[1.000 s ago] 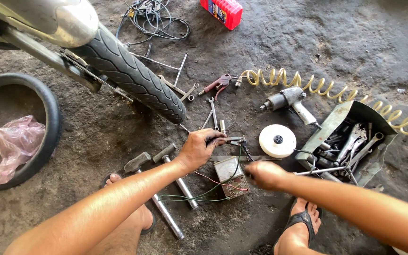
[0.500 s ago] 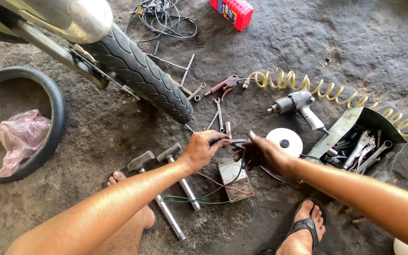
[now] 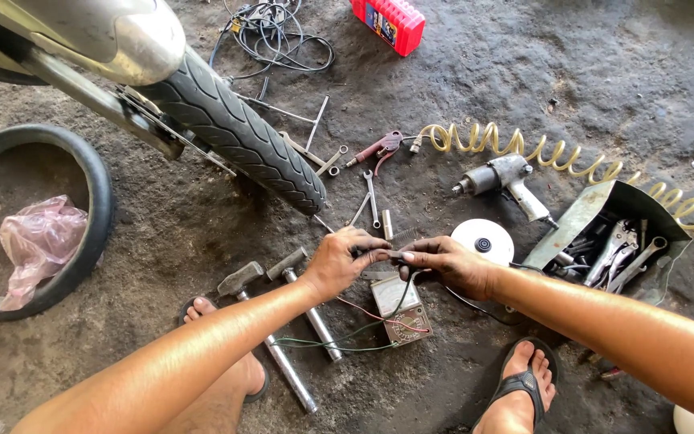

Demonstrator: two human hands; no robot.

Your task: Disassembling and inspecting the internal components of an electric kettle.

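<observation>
Rough concrete floor, tools scattered around. Left hand [image 3: 340, 261] and right hand [image 3: 447, 264], fingers closed, pinching together a small dark part [image 3: 389, 255] at frame centre, just above a meter [image 3: 399, 309]. Probably light, stiff; best held by its ends.

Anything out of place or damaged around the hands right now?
Nothing looks broken. Tools lie scattered on the dirt floor, and a pink plastic bag sits inside a loose tyre, apart from the left hand and right hand.
</observation>
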